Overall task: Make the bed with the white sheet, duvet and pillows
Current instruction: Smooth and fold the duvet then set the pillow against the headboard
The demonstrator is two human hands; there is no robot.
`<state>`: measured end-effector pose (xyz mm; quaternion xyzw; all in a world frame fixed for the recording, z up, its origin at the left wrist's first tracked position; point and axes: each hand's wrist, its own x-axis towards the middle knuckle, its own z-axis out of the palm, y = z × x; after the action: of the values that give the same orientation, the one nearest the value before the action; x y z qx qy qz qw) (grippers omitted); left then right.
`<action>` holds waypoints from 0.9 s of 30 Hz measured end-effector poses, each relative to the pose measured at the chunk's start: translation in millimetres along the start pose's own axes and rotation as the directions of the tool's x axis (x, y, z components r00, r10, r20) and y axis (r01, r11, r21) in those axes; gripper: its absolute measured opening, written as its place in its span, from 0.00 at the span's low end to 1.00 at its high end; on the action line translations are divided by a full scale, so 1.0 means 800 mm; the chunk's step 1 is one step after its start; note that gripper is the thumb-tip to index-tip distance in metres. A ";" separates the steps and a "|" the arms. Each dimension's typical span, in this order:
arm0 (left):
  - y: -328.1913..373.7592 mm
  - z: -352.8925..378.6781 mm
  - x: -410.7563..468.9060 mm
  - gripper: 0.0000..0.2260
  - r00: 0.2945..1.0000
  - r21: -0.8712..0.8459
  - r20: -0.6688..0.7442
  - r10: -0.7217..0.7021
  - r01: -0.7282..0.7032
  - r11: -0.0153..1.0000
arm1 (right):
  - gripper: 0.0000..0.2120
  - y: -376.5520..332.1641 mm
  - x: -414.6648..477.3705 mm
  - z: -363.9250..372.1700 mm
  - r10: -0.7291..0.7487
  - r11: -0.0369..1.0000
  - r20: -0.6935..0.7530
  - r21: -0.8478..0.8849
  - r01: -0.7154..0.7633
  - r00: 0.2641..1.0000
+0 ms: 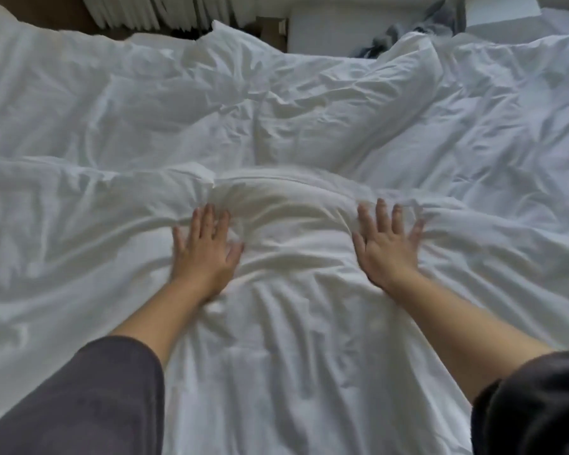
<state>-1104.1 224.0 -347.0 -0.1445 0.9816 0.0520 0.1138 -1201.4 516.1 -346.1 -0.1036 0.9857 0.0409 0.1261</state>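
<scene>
A crumpled white duvet [293, 339] covers the near half of the bed, its folded top edge running across the middle. My left hand [206, 247] lies flat on it with fingers spread, just below that edge. My right hand [386, 244] presses flat on the duvet too, fingers splayed, a forearm's length to the right. Between the hands the fabric bunches into a raised ridge. Beyond the edge lie two white pillows [342, 103], the other pillow [112, 93] to the left, both wrinkled. The sheet beneath is hidden.
A grey cloth [408, 31] lies heaped past the bed's far side by a white cabinet [326, 31]. White pleated curtains [138, 11] hang at the back left over a brown floor [63, 11]. Dark grey sleeves cover my upper arms.
</scene>
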 end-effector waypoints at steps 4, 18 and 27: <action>-0.044 0.018 -0.068 0.29 0.996 0.113 -0.004 0.084 -0.083 0.990 | 0.27 -0.011 -0.059 0.009 -0.034 0.996 -0.063 0.081 0.039 0.997; -0.184 0.074 -0.352 0.35 0.970 0.145 0.130 0.203 -0.221 0.964 | 0.35 0.028 -0.405 0.121 -0.431 0.897 -0.008 -0.117 0.427 0.902; -0.197 0.073 -0.402 0.39 0.942 0.255 0.062 0.330 -0.334 0.907 | 0.25 0.013 -0.434 0.092 -0.198 0.955 0.012 -0.221 0.196 0.980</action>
<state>-745.5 169.3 -337.4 0.0413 0.9890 -0.0583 0.1299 -857.1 601.9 -327.3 -0.2149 0.9605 0.1369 0.1120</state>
